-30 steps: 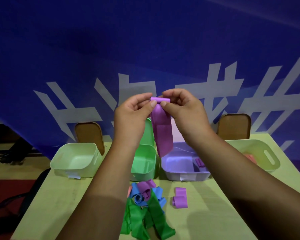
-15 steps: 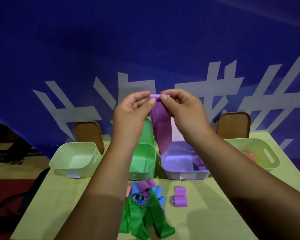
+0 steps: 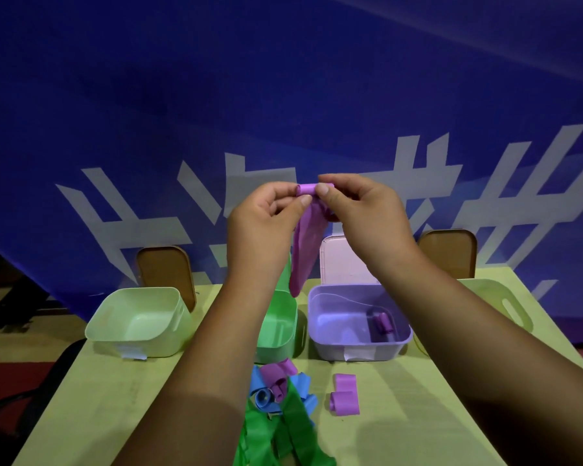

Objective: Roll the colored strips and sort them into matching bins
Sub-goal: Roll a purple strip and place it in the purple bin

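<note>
Yellow-green table (image 3: 418, 415) is taken as support, with a purple bin (image 3: 384, 352) set near its far edge. A green bin (image 3: 280, 331) is placed just left of the purple bin, a pale green bin (image 3: 155, 346) further left, and a pale slot-handled bin (image 3: 505, 294) to its right. In front of the purple bin a curled purple strip (image 3: 345, 395) is laid, with a pile of blue, purple and green strips (image 3: 276, 395) heaped front-left.
</note>
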